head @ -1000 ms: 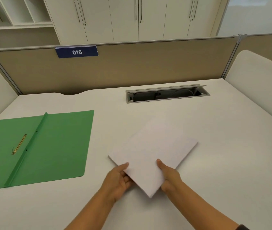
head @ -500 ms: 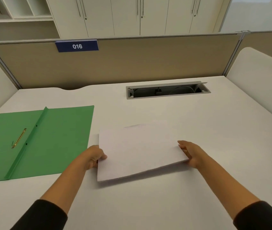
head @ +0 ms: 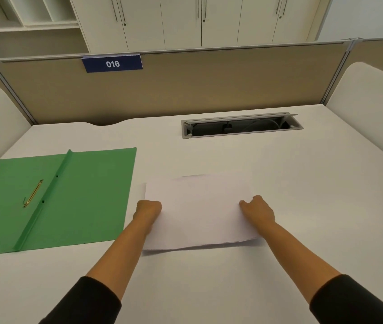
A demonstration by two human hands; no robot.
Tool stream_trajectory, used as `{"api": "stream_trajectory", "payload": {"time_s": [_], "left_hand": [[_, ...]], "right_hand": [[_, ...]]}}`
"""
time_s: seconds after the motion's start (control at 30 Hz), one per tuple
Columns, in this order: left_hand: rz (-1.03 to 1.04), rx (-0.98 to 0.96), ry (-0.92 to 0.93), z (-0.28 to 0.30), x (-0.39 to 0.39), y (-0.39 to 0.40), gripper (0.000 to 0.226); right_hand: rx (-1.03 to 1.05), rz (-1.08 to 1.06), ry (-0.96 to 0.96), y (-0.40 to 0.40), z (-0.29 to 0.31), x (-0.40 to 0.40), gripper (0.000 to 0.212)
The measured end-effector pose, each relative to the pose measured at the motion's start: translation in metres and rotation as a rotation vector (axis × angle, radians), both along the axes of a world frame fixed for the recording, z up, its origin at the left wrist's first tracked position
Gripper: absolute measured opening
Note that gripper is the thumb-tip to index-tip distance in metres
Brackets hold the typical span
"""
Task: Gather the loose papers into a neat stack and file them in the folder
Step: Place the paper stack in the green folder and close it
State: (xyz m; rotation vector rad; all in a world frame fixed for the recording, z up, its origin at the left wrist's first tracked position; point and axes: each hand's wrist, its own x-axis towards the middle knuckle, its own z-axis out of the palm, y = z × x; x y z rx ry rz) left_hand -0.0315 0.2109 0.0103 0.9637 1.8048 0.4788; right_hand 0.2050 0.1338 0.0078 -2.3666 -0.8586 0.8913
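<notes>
- We are gripping the papers (head: 199,211) at both side edges, left hand (head: 148,210) and right hand (head: 257,210) curled closed.
- The green folder (head: 87,197) is lying open just beside them on the desk (head: 302,183).

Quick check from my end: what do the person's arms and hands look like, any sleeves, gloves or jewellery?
Both hands, the left hand and the right hand, are bare: no gloves, and no rings or watch that I can make out. Each arm wears a dark, black-looking sleeve, the left sleeve and the right sleeve, pushed up so the forearms are uncovered. The fabric looks plain, with no markings or logos visible.
</notes>
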Motion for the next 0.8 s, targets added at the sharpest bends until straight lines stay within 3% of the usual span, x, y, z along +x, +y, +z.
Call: {"api": "stream_trajectory", "payload": {"time_s": [0.07,0.13,0.2,0.33,0.53,0.8], "left_hand": [[0.028,0.002,-0.015,0.000,-0.004,0.002,0.020],[0.059,0.023,-0.052,-0.004,-0.008,0.004,0.029],[0.055,0.053,-0.100,-0.001,-0.009,0.003,0.033],[0.003,0.265,-0.239,0.017,-0.010,0.003,0.027],[-0.104,0.646,-0.630,0.048,-0.024,0.006,0.029],[-0.112,0.548,-0.522,0.009,-0.028,-0.011,0.033]], "right_hand": [[0.028,-0.020,0.076,0.001,0.001,0.007,0.032],[0.102,-0.066,0.267,0.000,0.002,0.016,0.011],[0.174,-0.063,0.387,0.000,0.005,0.021,0.013],[0.437,0.062,0.287,0.000,0.014,0.025,0.016],[0.863,0.116,0.517,0.005,0.042,0.028,0.026],[0.734,0.063,0.567,-0.007,0.003,0.018,0.025]]}}
